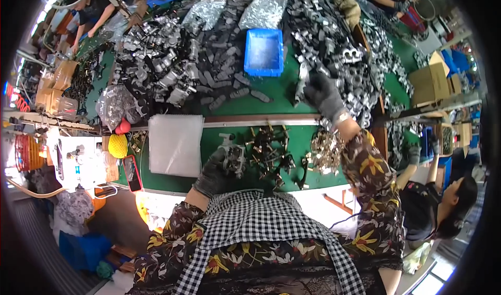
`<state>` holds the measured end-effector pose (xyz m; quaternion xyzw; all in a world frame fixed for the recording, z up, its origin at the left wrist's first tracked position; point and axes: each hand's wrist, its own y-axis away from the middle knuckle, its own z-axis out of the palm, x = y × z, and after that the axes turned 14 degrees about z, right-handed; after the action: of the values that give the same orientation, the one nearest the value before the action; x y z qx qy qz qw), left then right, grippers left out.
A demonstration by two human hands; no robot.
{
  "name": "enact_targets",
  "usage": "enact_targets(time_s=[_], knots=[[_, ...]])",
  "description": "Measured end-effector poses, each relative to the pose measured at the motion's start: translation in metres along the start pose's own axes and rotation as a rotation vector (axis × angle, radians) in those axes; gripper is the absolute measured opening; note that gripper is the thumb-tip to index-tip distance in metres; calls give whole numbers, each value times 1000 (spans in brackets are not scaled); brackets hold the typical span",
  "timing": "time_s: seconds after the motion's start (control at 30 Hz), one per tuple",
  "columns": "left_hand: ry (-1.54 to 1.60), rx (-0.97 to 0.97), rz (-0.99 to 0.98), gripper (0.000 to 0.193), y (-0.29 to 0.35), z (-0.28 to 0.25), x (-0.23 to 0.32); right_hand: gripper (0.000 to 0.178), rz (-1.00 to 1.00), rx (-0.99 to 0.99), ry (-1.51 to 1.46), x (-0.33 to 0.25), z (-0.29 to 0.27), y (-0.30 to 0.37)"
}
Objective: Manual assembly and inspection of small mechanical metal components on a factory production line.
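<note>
Apron (271, 222) below, my left hand (213, 175) clamps a casting (235, 158); my right hand (324, 95) is at the pile (360, 78), its grip unclear. Picking, I judge; next wants a pinch.

Left grip (213, 174) curled, close in; right grip (325, 97) stretched far forward.

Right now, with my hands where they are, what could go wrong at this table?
The right sleeve is close beside the small gold-coloured pieces and might sweep some aside. The right hand is at the edge of a jumbled silver heap, so loose parts could slide. The red-edged phone lies at the near edge of the green table and may get knocked off.
</note>
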<state>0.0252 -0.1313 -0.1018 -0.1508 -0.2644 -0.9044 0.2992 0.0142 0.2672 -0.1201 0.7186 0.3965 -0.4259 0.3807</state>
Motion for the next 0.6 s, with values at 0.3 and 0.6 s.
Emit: enact_targets(time_s=[0.3, 0.6], knots=[[-202, -61, 162, 54, -22, 11, 20, 32, 486, 3, 571, -66, 93, -211], [-332, 80, 273, 56, -24, -9, 43, 39, 289, -320, 1497, 6, 139, -281]])
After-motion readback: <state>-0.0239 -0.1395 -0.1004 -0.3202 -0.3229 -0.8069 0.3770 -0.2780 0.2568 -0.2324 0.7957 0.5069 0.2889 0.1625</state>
